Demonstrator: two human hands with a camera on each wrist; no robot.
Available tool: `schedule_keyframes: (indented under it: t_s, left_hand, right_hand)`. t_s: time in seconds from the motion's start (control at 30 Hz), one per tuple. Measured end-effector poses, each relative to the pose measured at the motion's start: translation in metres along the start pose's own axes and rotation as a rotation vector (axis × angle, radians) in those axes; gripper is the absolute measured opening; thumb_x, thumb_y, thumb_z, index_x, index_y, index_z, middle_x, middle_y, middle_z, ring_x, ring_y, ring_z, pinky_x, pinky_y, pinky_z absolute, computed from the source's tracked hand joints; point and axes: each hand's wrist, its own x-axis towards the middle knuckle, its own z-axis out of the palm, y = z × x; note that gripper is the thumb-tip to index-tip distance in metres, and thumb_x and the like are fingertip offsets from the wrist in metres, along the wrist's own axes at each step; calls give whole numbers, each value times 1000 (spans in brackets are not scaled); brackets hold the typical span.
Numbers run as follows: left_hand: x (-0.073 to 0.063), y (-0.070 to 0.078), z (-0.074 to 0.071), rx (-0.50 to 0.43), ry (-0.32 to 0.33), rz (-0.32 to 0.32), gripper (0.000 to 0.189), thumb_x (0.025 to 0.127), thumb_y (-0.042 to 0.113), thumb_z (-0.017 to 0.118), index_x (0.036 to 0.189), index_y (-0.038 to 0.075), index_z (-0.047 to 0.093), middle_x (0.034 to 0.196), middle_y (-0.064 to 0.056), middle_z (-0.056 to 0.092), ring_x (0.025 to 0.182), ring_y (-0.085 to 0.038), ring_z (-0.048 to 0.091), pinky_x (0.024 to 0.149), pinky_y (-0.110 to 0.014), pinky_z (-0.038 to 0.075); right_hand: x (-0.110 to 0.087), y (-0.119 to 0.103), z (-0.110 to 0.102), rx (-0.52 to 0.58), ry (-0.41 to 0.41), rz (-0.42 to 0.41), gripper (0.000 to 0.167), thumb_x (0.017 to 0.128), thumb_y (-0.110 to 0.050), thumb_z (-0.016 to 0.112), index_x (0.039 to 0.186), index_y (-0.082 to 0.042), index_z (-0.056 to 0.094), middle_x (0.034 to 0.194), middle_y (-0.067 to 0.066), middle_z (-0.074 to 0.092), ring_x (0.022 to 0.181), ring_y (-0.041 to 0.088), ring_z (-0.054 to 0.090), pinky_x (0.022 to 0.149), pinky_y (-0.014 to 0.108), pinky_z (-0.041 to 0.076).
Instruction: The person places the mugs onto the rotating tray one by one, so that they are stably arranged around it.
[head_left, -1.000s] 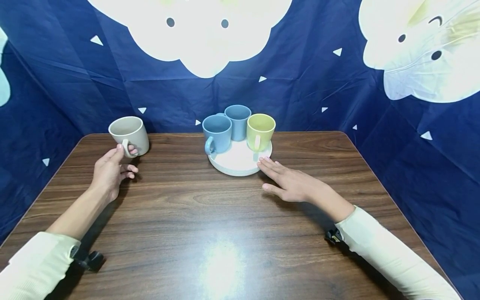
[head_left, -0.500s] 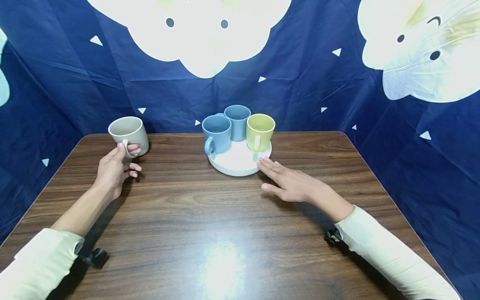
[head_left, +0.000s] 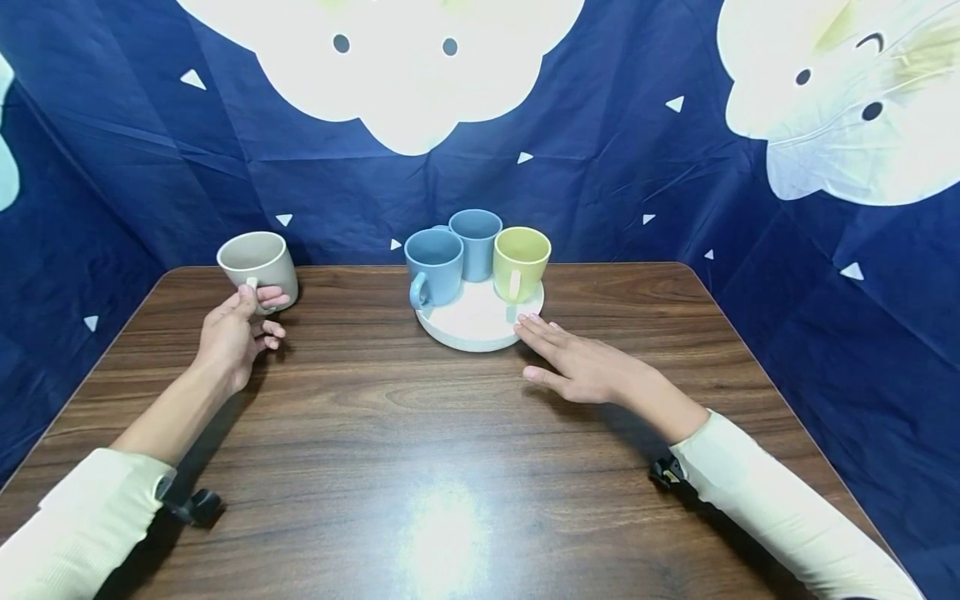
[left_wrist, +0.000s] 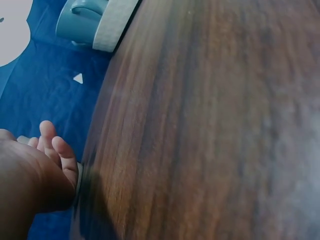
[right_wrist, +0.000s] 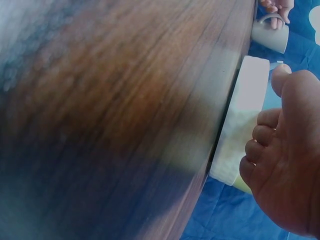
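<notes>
At the back left of the table stands an upright pale grey mug. My left hand holds it by the handle, thumb on top and index finger through the loop; the other fingers extend loosely below. In the right wrist view, fingers show through the handle of the grey mug. My right hand lies palm down with straight fingers, its fingertips at the front right rim of a round white tray. Two blue mugs and a yellow-green mug stand upright on that tray.
The brown wooden table ends at a back edge just behind the tray. A blue cloth printed with white clouds hangs behind and at the sides. Between the grey mug and the tray lies bare wood.
My left hand has moved slightly right and forward at the grey mug's handle, its fingers reaching further through the loop. The mug, the tray and my right hand stay in place.
</notes>
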Motion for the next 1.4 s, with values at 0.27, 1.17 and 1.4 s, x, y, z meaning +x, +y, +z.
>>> schedule_keyframes:
  t_s: [0.27, 1.17, 1.4]
  left_hand:
    - [0, -1, 0, -51, -7, -6, 44, 117, 41, 44, 112, 10, 75, 106, 1, 85, 66, -14, 62, 55, -25, 51]
    - [-3, -9, 0, -128, -36, 2, 36, 116, 37, 51, 106, 9, 72, 101, -2, 83, 62, -16, 61, 51, -26, 42]
    - [-4, -15, 3, -145, -68, 29, 37, 117, 34, 50, 106, 6, 73, 100, -5, 83, 67, -17, 66, 53, -27, 47]
  right_hand:
    - [-1, 1, 0, -2, 6, -6, 78, 121, -49, 49, 181, -10, 20, 191, 12, 14, 179, 29, 14, 145, 53, 21]
    - [-1, 3, 4, -3, 32, -46, 81, 120, -48, 53, 180, -5, 21, 190, 17, 16, 178, 33, 15, 145, 56, 21]
    - [-1, 3, 3, -13, 23, -34, 82, 119, -49, 53, 181, -8, 19, 191, 15, 15, 179, 30, 14, 145, 54, 21]
